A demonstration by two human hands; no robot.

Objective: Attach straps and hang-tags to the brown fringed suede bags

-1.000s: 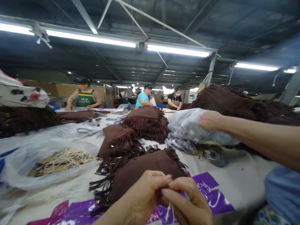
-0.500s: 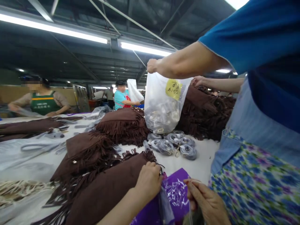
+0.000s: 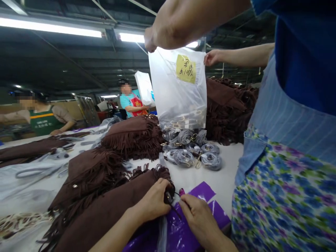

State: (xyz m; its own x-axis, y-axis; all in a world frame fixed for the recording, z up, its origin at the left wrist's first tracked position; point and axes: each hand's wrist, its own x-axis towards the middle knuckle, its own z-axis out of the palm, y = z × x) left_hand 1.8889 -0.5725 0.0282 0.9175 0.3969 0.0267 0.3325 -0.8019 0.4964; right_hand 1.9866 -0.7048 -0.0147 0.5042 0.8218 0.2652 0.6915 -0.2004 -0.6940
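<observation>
My left hand [image 3: 154, 199] is closed on the end of a brown fringed bag [image 3: 105, 213], by a dark tab with a bit of metal on it. Close to it on the right, my right hand [image 3: 201, 215] pinches a small pink object [image 3: 181, 191] whose kind I cannot make out. A thin dark strip lies between the two hands. Shiny purple plastic [image 3: 183, 227] spreads beneath both hands, with a strip of clear plastic [image 3: 162, 234] over it.
A co-worker in a floral apron [image 3: 283, 196] stands close on the right, holding up a white plastic bag [image 3: 175, 91] above coiled grey straps [image 3: 183, 157]. More brown fringed bags [image 3: 133, 134] are piled on the white table [image 3: 231, 154]. Two people work farther back.
My right hand has moved left toward my left hand, and the pink object now shows at its fingertips. The co-worker's white bag hangs more spread out. My view has shifted slightly.
</observation>
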